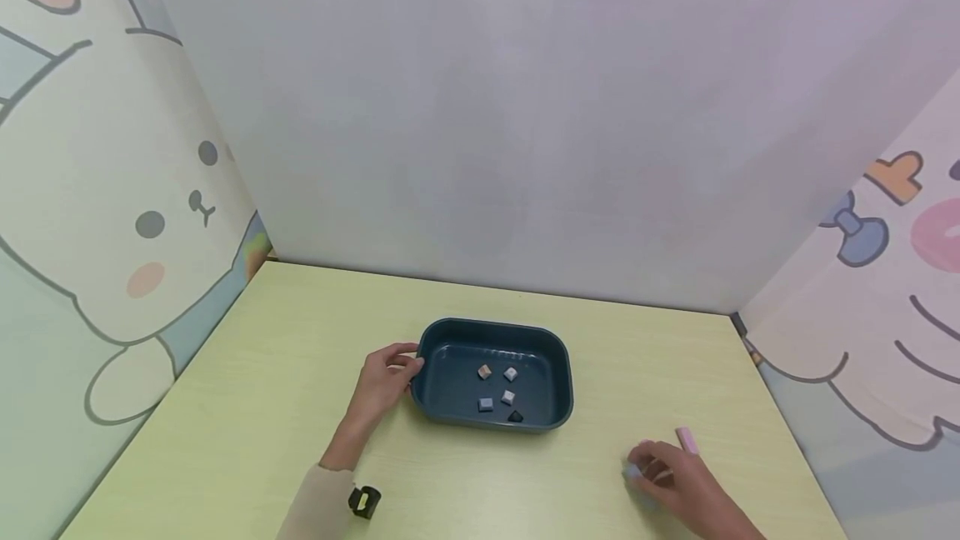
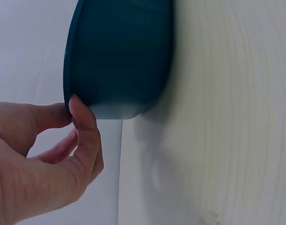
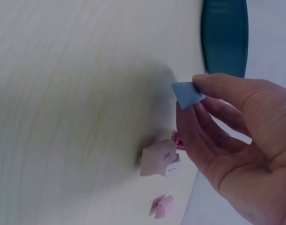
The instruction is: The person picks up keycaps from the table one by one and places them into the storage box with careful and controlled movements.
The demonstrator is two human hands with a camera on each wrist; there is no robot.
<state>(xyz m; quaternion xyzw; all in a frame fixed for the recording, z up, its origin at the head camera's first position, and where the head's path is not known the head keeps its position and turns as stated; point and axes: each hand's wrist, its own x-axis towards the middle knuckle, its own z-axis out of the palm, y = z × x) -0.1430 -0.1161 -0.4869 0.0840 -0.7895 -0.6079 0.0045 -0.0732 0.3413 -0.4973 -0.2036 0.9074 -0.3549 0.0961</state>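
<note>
Beside tray (image 1: pixel 564 390), left hand (image 1: pixel 382 382) curls fingers (image 2: pixel 84 126) on rim, steadying it; nearer than tray, right hand (image 1: pixel 675 482) pinches blue piece (image 3: pixel 187 93), lifted off surface (image 1: pixel 262 407).

Even soft light, wrist views blurry

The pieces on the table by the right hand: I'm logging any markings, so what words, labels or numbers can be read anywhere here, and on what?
Nothing can be read with certainty.
Pale pink piece: a short printed word, too blurred to read.
White piece beside it: tiny print, too small to read.
Blue piece pinched by the right hand: no print visible.
Dark tray and its small cubes: no text visible.
</note>
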